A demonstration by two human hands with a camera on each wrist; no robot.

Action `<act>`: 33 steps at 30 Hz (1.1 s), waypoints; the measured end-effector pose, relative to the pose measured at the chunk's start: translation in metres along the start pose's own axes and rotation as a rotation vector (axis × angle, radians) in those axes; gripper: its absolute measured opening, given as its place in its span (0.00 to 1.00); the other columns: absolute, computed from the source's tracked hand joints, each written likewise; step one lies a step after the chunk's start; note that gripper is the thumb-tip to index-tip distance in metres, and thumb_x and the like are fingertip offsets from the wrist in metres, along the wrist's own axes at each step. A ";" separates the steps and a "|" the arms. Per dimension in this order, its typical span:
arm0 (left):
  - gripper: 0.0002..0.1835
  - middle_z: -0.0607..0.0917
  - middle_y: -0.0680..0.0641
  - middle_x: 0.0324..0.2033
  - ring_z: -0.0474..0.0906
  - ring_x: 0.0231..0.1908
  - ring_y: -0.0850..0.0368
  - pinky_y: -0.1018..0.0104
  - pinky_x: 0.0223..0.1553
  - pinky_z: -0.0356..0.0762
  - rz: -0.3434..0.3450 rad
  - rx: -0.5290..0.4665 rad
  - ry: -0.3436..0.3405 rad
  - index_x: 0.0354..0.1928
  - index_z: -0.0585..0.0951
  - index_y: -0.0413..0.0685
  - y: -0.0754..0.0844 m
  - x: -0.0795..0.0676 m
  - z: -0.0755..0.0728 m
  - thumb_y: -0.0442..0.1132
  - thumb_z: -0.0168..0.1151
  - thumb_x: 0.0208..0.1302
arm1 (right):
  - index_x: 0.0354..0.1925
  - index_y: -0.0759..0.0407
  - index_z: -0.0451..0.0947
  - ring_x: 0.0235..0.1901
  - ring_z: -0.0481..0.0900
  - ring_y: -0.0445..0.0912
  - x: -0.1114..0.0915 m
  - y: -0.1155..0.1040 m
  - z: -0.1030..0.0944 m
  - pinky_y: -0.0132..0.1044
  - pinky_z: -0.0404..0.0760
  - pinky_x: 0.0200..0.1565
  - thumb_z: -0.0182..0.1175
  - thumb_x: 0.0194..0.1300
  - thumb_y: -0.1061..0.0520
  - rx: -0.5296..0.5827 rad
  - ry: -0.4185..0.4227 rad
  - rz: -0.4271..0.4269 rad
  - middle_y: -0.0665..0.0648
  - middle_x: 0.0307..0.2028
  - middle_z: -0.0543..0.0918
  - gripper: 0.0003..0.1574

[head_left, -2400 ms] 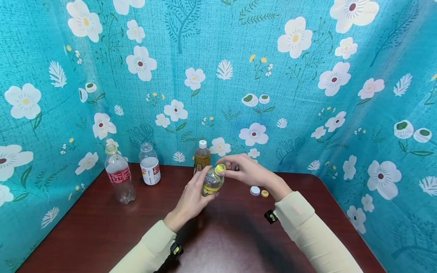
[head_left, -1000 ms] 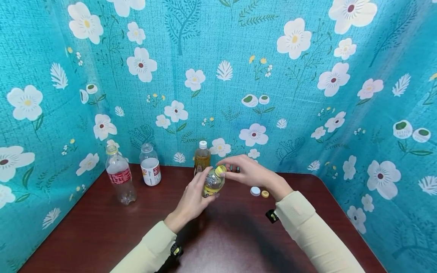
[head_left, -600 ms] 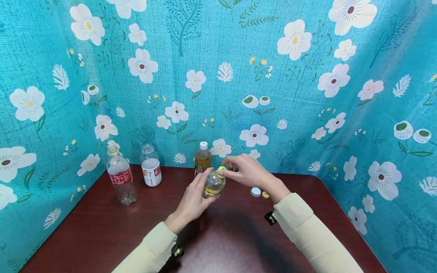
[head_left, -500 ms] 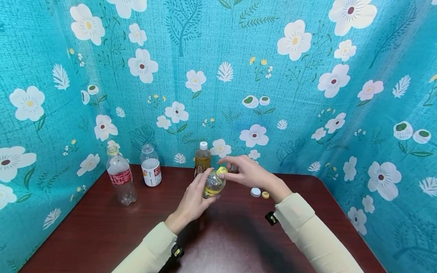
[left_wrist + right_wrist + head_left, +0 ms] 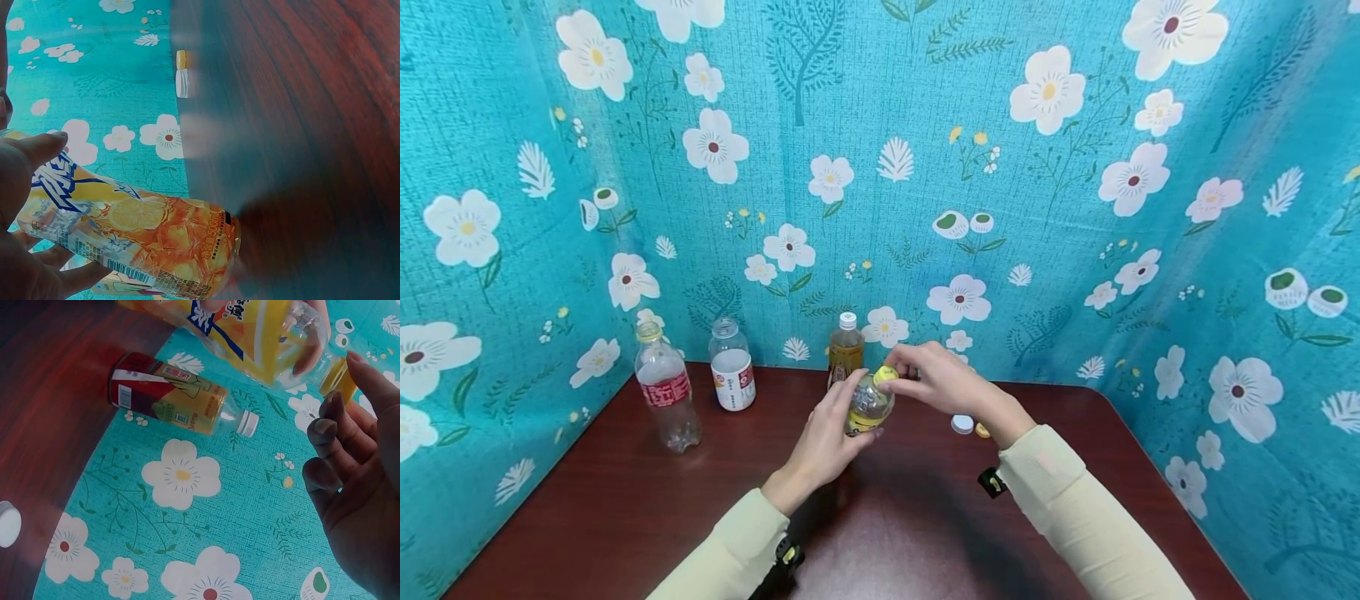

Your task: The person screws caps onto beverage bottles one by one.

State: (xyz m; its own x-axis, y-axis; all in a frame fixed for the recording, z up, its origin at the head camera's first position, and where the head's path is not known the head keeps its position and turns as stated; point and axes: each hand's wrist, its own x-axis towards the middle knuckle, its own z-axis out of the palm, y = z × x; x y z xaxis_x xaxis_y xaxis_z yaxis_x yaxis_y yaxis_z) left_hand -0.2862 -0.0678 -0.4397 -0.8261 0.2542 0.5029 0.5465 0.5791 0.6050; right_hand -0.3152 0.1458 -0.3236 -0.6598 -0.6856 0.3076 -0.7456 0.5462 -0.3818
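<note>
My left hand (image 5: 820,442) grips a clear tea bottle (image 5: 869,403) with a yellow label, fingers on one side and thumb on the other. In the left wrist view the tea bottle (image 5: 147,228) shows lemon and orange artwork on its lower half. The bottle leans toward the right in the head view. At its neck, my right hand (image 5: 942,379) pinches a yellow cap (image 5: 886,376) between thumb and fingers. The right wrist view has the yellow cap (image 5: 339,379) at the bottle's mouth; whether it sits on the thread I cannot tell.
On the dark table (image 5: 572,508) stand two uncapped bottles: a red-label bottle (image 5: 665,392) and a white-label bottle (image 5: 733,377). Behind the hands is a white-capped bottle (image 5: 846,350) of brown drink. A loose white cap (image 5: 962,424) and yellow cap (image 5: 982,431) lie right.
My right fingers have shifted and turned a little around the yellow cap, which shows a different tilt. The left hand keeps its grip on the bottle in nearly the same place.
</note>
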 end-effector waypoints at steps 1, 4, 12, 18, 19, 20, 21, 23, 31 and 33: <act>0.51 0.76 0.48 0.57 0.80 0.53 0.53 0.54 0.53 0.83 0.001 0.002 0.000 0.77 0.60 0.62 0.000 0.000 0.000 0.44 0.80 0.55 | 0.45 0.54 0.83 0.22 0.69 0.39 0.000 0.000 0.000 0.33 0.70 0.26 0.66 0.70 0.48 0.002 0.001 0.003 0.45 0.25 0.76 0.12; 0.51 0.76 0.48 0.57 0.80 0.53 0.53 0.54 0.52 0.83 0.004 -0.003 0.000 0.77 0.60 0.62 -0.001 0.001 -0.001 0.44 0.80 0.56 | 0.49 0.52 0.83 0.24 0.72 0.40 0.000 0.001 0.000 0.34 0.73 0.27 0.66 0.71 0.47 0.015 -0.007 0.006 0.45 0.27 0.77 0.14; 0.50 0.76 0.48 0.57 0.79 0.53 0.53 0.53 0.52 0.83 0.017 -0.013 0.004 0.77 0.60 0.61 0.000 0.001 -0.003 0.43 0.80 0.56 | 0.58 0.52 0.81 0.31 0.76 0.42 0.000 0.006 -0.002 0.36 0.79 0.31 0.64 0.73 0.50 0.075 -0.071 -0.059 0.44 0.36 0.82 0.18; 0.51 0.76 0.47 0.57 0.79 0.53 0.52 0.52 0.53 0.83 0.031 -0.036 0.006 0.77 0.60 0.60 0.002 0.002 -0.003 0.40 0.80 0.55 | 0.47 0.56 0.82 0.21 0.68 0.38 0.004 0.001 -0.001 0.32 0.71 0.25 0.66 0.71 0.50 -0.006 0.001 -0.102 0.45 0.23 0.75 0.12; 0.51 0.76 0.47 0.58 0.79 0.53 0.52 0.52 0.53 0.83 0.029 -0.037 0.004 0.77 0.60 0.60 0.002 0.002 -0.003 0.40 0.80 0.55 | 0.45 0.57 0.82 0.20 0.67 0.37 0.005 0.000 0.000 0.32 0.70 0.24 0.66 0.71 0.50 -0.024 0.011 -0.096 0.45 0.22 0.74 0.13; 0.51 0.76 0.47 0.58 0.79 0.54 0.52 0.52 0.53 0.83 0.023 -0.040 -0.001 0.77 0.59 0.61 0.002 0.002 -0.003 0.41 0.80 0.56 | 0.44 0.58 0.81 0.19 0.66 0.37 0.005 -0.002 0.001 0.31 0.69 0.24 0.67 0.71 0.50 -0.040 0.022 -0.087 0.45 0.21 0.74 0.13; 0.51 0.76 0.47 0.58 0.79 0.54 0.52 0.52 0.53 0.83 0.019 -0.040 -0.004 0.77 0.59 0.60 0.002 0.002 -0.003 0.41 0.80 0.56 | 0.43 0.59 0.81 0.18 0.65 0.37 0.005 -0.003 0.001 0.31 0.69 0.23 0.67 0.70 0.50 -0.052 0.031 -0.076 0.45 0.20 0.73 0.14; 0.51 0.75 0.47 0.58 0.78 0.55 0.53 0.53 0.54 0.82 0.006 -0.038 -0.012 0.77 0.59 0.61 0.001 0.002 -0.003 0.42 0.80 0.56 | 0.43 0.60 0.81 0.17 0.65 0.37 0.006 -0.005 0.004 0.31 0.67 0.22 0.68 0.70 0.50 -0.057 0.047 -0.058 0.45 0.19 0.72 0.14; 0.50 0.75 0.48 0.60 0.78 0.56 0.52 0.52 0.55 0.81 0.003 -0.064 -0.016 0.77 0.60 0.61 -0.002 0.001 -0.004 0.43 0.79 0.57 | 0.56 0.55 0.82 0.26 0.73 0.39 0.002 0.004 0.007 0.34 0.76 0.30 0.68 0.70 0.51 0.043 0.004 -0.066 0.45 0.28 0.76 0.19; 0.50 0.75 0.47 0.60 0.78 0.56 0.52 0.52 0.55 0.81 0.008 -0.075 -0.017 0.77 0.60 0.59 -0.003 0.001 -0.005 0.42 0.79 0.57 | 0.59 0.54 0.81 0.28 0.74 0.40 0.001 0.006 0.004 0.35 0.78 0.32 0.67 0.70 0.51 0.081 -0.040 -0.080 0.45 0.31 0.78 0.22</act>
State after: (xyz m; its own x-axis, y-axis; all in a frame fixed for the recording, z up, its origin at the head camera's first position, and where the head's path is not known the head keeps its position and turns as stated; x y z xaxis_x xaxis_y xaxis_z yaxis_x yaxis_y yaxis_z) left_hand -0.2880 -0.0732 -0.4383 -0.8236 0.2721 0.4976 0.5612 0.5176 0.6459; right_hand -0.3201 0.1470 -0.3293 -0.5932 -0.7449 0.3055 -0.7845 0.4494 -0.4274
